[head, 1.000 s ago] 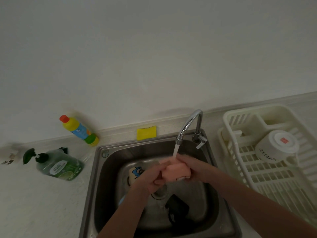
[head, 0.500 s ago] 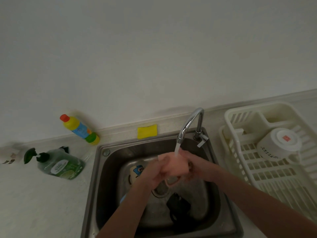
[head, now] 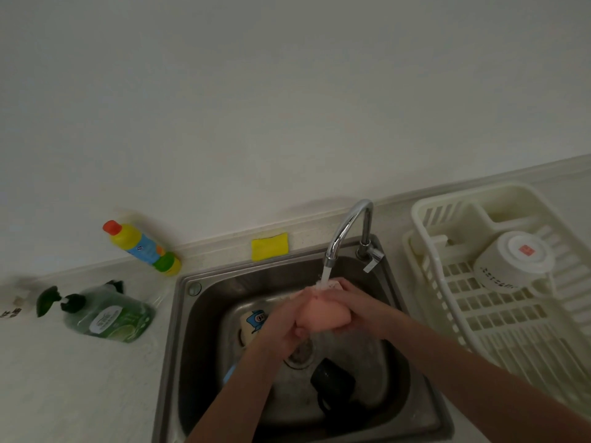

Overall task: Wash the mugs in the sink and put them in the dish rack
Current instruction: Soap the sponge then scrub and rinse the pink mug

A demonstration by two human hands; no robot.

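Pink mug (head: pixel 323 314) under the tap (head: pixel 348 231) at frame centre, gripped between left hand (head: pixel 287 327) and right hand (head: pixel 358 310), long axis sideways; dish rack (head: pixel 425 219) lower right, nearer the right

Our left hand (head: pixel 289 327) and right hand (head: pixel 358 310) covering most of the pink mug (head: pixel 323 314), our forearm hiding part of the cartoon mug (head: pixel 254 324), black mug (head: pixel 332 383) dim, white bottle (head: pixel 12 303) cut off at left, dish rack (head: pixel 447 298) clipped at right.

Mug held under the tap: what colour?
Pink mug, plain; head view.
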